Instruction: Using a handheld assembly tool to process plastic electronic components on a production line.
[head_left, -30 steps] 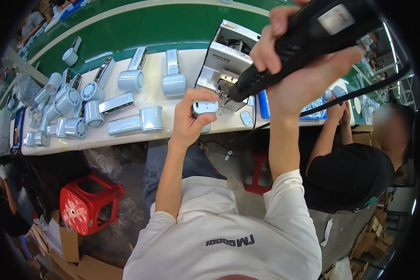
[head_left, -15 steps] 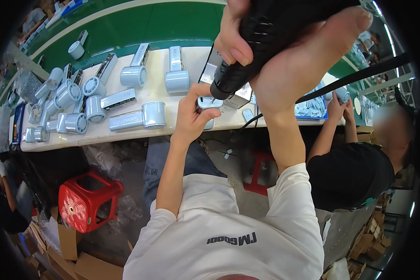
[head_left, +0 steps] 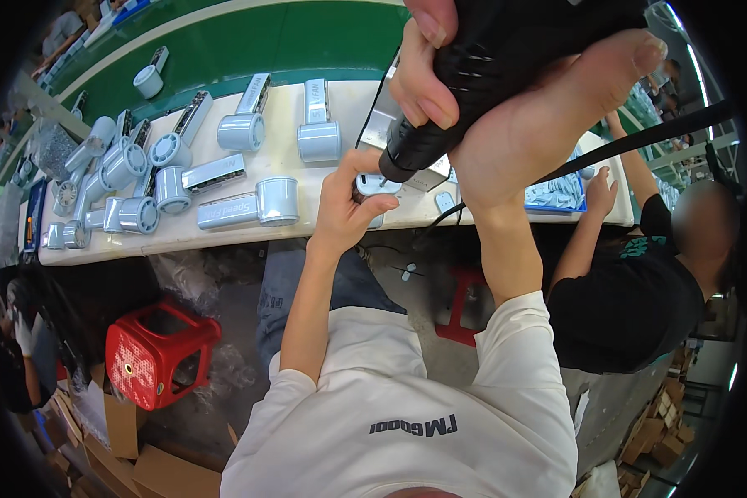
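My left hand [head_left: 338, 217] is closed around a light blue handheld fan [head_left: 377, 183], its end face with a small slot turned up and most of its body hidden below. In my right hand [head_left: 515, 137] is a black electric screwdriver [head_left: 473, 87], gripped from above and slanting down to the left. The screwdriver's bit meets the fan's end face beside the slot. Behind the tool stands a silvery box [head_left: 431, 177], partly covered by my hand and the driver. A small light blue cap [head_left: 445, 202] lies on the table by a black cable.
Several light blue fans [head_left: 278, 202] with open handles lie on the white table [head_left: 158, 242] to the left. Beyond runs a green conveyor [head_left: 307, 46]. At right are a blue tray [head_left: 556, 205] of small parts and a co-worker [head_left: 622, 307]. A red stool [head_left: 145, 357] stands lower left.
The screwdriver stays on the fan's end. The co-worker's hands have come apart, one arm now reaching toward the far side. A fan on the conveyor has shifted slightly right.
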Tool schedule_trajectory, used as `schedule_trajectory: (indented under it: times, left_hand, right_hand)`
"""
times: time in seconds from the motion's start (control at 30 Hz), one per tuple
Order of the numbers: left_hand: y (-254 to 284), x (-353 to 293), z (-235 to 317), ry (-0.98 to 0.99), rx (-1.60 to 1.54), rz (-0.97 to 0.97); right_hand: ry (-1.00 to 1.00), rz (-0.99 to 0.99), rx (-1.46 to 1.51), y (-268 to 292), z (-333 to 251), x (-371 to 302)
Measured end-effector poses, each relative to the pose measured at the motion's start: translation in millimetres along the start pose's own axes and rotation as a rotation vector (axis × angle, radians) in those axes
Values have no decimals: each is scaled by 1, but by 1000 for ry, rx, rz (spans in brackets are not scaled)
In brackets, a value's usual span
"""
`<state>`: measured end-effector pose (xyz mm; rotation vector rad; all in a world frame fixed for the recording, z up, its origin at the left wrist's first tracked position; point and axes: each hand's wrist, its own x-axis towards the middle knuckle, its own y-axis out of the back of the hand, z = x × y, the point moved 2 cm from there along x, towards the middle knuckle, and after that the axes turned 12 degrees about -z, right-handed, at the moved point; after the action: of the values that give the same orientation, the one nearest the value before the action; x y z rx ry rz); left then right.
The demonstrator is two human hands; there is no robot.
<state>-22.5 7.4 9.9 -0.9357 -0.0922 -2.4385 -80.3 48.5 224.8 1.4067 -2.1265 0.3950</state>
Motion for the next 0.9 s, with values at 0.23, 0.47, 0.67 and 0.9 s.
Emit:
schedule_trajectory:
  times: [0.23,0.47,0.67,0.9]
  left_hand:
    - [1,-6,-1,-25,-35,-1]
    - [-2,6,-6,-20,-67,-17]
    - [6,9,17,51,99,5]
    - [37,113,73,-152,562,-78]
  right_hand:
    - [188,-29,147,12,0,-9]
    - [237,238,260,72,34,-66]
    - [-79,279,81,79,122,-109]
    - [-59,269,56,79,138,-112]
